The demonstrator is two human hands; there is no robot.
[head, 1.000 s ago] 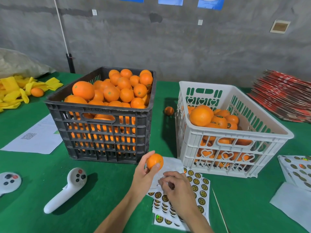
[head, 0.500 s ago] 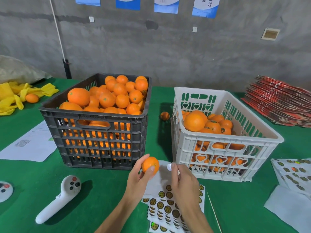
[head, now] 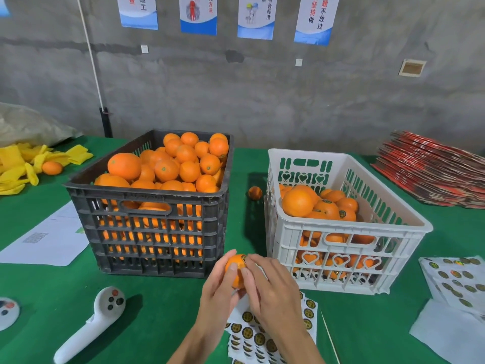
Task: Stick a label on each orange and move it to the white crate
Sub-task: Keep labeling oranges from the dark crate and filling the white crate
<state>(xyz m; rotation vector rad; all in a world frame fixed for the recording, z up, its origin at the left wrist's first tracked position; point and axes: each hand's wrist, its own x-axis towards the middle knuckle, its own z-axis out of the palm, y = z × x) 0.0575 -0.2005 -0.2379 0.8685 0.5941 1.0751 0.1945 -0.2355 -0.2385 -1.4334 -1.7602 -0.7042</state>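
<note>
We hold one orange up in front of us, between the black crate and the white crate, above the green table. Our left hand is curled around the orange, with the thumb on its front. Our right hand comes in from the other side, and its fingers press on the top of the orange, right where a small round label sits. Only the edge of that label shows, so we cannot read it. Our hands cover most of the orange.

Under our hands lies a sheet of labels. Our arms hide part of it, and the bottom edge of the view cuts it off.

The black crate is piled high with oranges. The white crate holds fewer, and some of them show dark labels. One small orange sits on the table between the two crates, at the back.

A white controller lies to the left, near us. A thin stick lies just right of the sheet. More label sheets lie at the far right. Yellow cloths and another orange lie far left. Red stacks sit at the back right.
</note>
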